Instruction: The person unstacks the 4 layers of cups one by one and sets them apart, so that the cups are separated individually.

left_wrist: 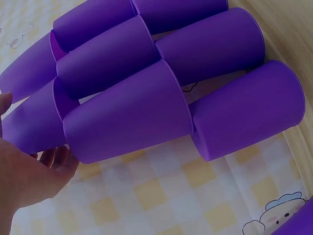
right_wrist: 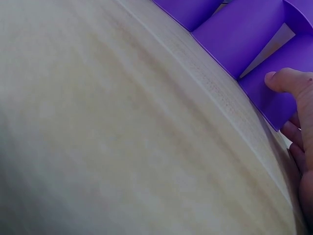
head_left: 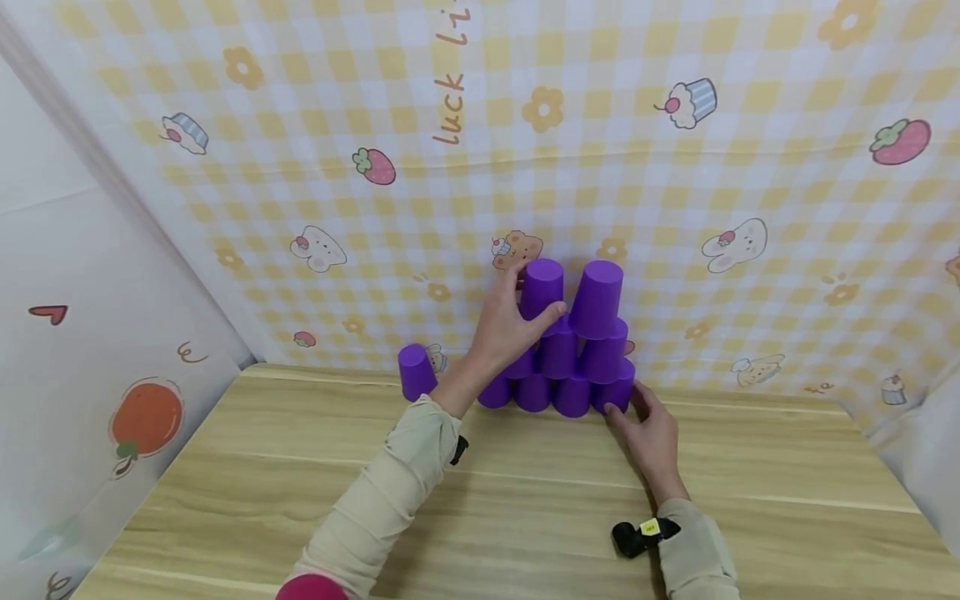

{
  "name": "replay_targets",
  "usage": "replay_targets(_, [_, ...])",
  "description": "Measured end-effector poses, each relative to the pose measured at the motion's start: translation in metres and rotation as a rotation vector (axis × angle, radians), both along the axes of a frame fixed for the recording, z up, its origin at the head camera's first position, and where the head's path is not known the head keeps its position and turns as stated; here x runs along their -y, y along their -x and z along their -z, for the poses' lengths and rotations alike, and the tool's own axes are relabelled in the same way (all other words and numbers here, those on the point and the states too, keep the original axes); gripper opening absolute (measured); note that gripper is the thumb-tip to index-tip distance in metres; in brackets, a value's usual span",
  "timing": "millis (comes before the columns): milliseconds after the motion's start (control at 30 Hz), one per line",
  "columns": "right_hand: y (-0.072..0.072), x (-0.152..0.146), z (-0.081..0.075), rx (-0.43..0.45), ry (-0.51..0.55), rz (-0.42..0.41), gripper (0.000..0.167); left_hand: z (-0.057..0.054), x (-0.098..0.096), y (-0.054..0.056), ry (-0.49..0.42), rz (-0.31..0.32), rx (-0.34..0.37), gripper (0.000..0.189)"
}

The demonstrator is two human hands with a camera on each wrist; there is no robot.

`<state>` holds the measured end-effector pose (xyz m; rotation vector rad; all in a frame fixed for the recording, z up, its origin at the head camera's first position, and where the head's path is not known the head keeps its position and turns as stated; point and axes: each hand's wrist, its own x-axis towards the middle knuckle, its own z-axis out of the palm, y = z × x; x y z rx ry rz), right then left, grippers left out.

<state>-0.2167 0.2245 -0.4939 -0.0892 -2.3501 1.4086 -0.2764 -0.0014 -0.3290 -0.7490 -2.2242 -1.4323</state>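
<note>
Upside-down purple cups stand stacked in rows against the cloth backdrop. My left hand (head_left: 504,332) holds the left cup (head_left: 542,287) of the top row, thumb on its near side and fingers round behind; the left wrist view shows this cup (left_wrist: 32,122) resting on the row below. To its right is the other top-row cup (head_left: 597,300), standing apart from it. Down at table level, my right hand (head_left: 651,433) holds the rightmost bottom-row cup (head_left: 618,390) between thumb and fingers. In the right wrist view the thumb lies on that cup's side (right_wrist: 269,103).
A single purple cup (head_left: 417,372) stands upside down left of the stack, beyond my left forearm. The wooden table (head_left: 525,517) meets a yellow-checked cloth (head_left: 810,183) right behind the cups. Something red and round (head_left: 311,587) shows at the bottom edge.
</note>
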Motion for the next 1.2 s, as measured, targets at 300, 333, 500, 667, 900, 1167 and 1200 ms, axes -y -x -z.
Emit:
replay_targets(300, [0.0,0.001,-0.001,0.004,0.012,0.002,0.054,-0.001,0.0,-0.001,0.016,-0.03,0.011,0.063])
replay_targets(333, [0.0,0.001,-0.001,0.005,0.013,0.003,0.054,-0.001,0.0,0.0,0.014,-0.028,0.008,0.064])
replay_targets(500, [0.0,0.002,-0.002,0.009,0.012,0.004,0.054,-0.002,0.0,-0.001,0.016,-0.029,-0.022,0.064])
replay_targets(667, [-0.001,0.002,-0.003,0.005,0.005,0.004,0.054,-0.003,0.002,-0.001,0.031,-0.058,-0.06,0.061])
replay_targets(900, [-0.001,0.002,-0.002,0.005,0.016,0.004,0.054,-0.005,0.005,-0.003,-0.005,-0.07,-0.107,0.057])
replay_targets(1167, [-0.001,0.001,-0.001,0.003,0.005,0.006,0.055,-0.007,0.011,-0.006,-0.041,-0.041,-0.171,0.054])
replay_targets(1200, [-0.001,0.001,-0.001,0.007,0.002,0.006,0.055,-0.007,0.012,-0.006,-0.047,-0.04,-0.175,0.054])
